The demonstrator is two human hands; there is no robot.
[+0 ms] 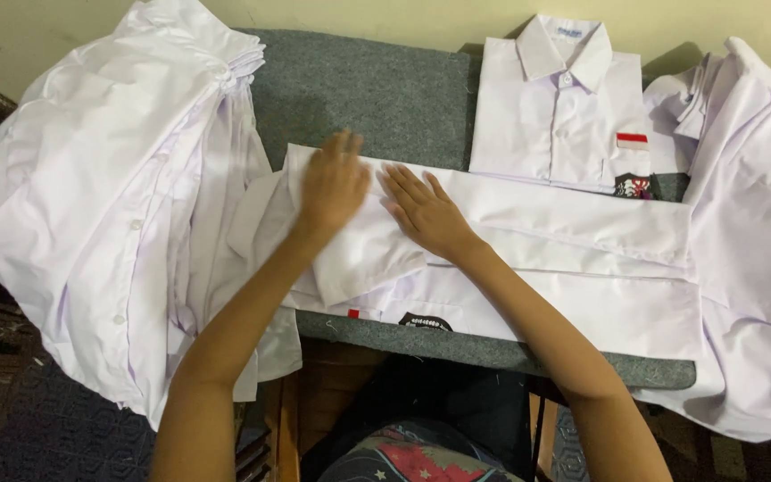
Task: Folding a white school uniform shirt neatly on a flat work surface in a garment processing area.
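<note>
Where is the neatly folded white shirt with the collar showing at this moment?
In the head view, the folded white shirt lies at the far right of the grey table, beyond the right hand, next to the loose white shirts on the right.

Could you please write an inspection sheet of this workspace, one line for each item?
Surface: grey felt-covered table, mostly covered by shirts.
Job's things: white shirt lying flat, partly folded, sleeve turned in under the hands.
Clutter: folded white shirt at the back; pile of white shirts at left; loose white shirts at right.
Grippers: left hand and right hand both flat, palms down on the shirt, holding nothing.
Cables: nothing seen.
Surroundings: pale wall behind; dark patterned floor below.
</note>
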